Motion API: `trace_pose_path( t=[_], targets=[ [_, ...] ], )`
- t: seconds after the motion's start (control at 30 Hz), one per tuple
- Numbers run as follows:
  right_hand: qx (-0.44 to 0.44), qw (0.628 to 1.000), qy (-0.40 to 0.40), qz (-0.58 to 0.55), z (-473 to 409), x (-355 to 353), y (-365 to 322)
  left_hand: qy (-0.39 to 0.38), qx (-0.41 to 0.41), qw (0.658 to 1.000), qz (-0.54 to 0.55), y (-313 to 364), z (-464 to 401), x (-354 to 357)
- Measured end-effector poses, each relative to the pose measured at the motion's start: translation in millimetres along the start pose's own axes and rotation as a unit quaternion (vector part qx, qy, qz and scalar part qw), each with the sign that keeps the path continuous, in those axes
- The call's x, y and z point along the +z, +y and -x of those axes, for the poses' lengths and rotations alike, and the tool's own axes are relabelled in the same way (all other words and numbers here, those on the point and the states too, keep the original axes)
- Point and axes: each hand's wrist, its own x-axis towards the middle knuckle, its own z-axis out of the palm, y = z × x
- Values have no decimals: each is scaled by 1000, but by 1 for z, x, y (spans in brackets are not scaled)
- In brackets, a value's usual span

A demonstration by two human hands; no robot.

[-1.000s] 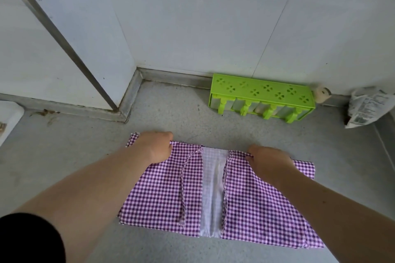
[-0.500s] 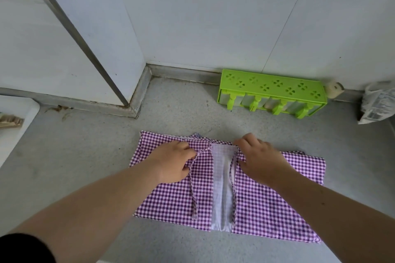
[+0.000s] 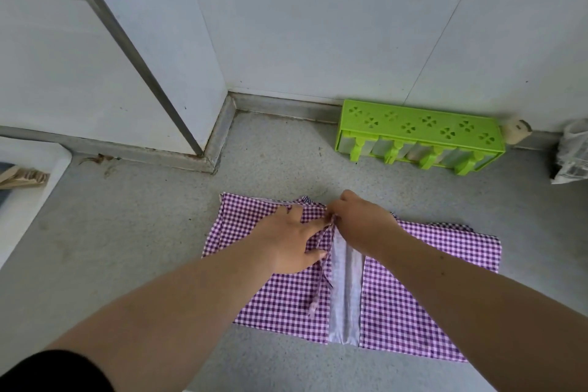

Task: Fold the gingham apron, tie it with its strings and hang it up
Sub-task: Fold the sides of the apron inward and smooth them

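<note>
Both hands, left (image 3: 288,240) and right (image 3: 362,224), pinch apron (image 3: 397,305) string (image 3: 319,280) at fold's top

Both forearms are bare down to the left hand (image 3: 286,240) and right hand (image 3: 361,223). A black sleeve (image 3: 60,372) edge shows at lower left of the frame.

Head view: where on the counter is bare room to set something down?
Bare counter lies left of the gingham apron, and between it and the green rack. It is crowded at the apron's middle, where left hand and right hand meet.
</note>
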Motion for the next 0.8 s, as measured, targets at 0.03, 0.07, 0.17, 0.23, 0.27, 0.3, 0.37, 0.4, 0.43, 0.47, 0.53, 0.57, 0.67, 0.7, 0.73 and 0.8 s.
trace_pose_path(
  t=[0.03,0.07,0.17,0.23,0.27,0.3,0.37,0.4,0.43,0.47,0.53,0.57,0.67,0.7,0.73,0.8],
  targets=[
    [1,1000,-6,-2,-2,-3,1,6,-2,1000,7,0,0,1],
    [-13,1000,-16,6,-1,-6,3,13,-6,1000,14,-1,0,3],
    [-81,995,-63,14,3,-8,4,21,-9,1000,18,-10,-3,7],
    [-106,991,-70,32,7,-6,2,16,0,1000,5,-12,-5,6],
    [-114,990,-67,48,8,-5,1,12,3,1000,-1,-12,-6,5],
    [-116,989,-66,62,7,-5,0,7,4,1000,-5,-13,-6,4],
    [-93,990,-75,79,7,-6,-1,1,1,1000,-14,-12,-6,4],
    [-74,991,-82,78,6,-7,-1,0,-1,1000,-17,-11,-5,5],
    [-53,993,-86,57,4,-10,1,-2,-2,1000,-16,-10,-5,5],
    [-26,996,-84,18,2,-13,3,-6,-2,1000,-16,-7,-4,5],
    [49,991,-58,-107,-7,-20,10,-14,-3,1000,-17,-3,-4,5],
    [87,982,-33,-164,-13,-23,15,-18,-3,1000,-19,-2,-4,3],
    [199,931,34,-305,-33,-28,38,-28,-6,999,-22,0,-5,2],
    [234,904,43,-354,-40,-28,45,-32,-7,999,-21,0,-5,1],
    [262,874,47,-406,-44,-28,51,-35,-8,999,-21,1,-6,1],
    [293,807,61,-508,-48,-27,59,-40,-10,999,-26,1,-8,0]
  ],
)
